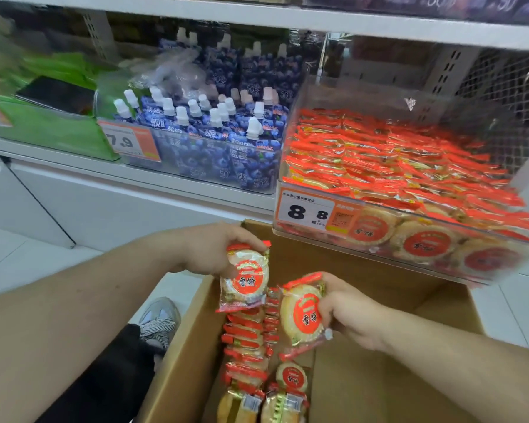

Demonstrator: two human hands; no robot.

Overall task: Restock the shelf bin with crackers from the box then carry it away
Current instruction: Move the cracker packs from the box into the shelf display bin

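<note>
Each hand's grip pinches 1 cracker pack above the box (379,300): left hand (214,248) on a pack (246,279), right hand (348,312) on another pack (303,314), round, clear-wrapped, red-labelled. The bin (409,239) holds many.

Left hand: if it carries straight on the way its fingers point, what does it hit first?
Probably the clear bin front, near the price tag. The left hand holds a cracker packet; depth is unclear.

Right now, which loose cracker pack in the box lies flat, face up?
The round cracker pack lying alone beside the row in the cardboard box, red label up. The row packs stand on edge; two others are held by the hands.
</note>
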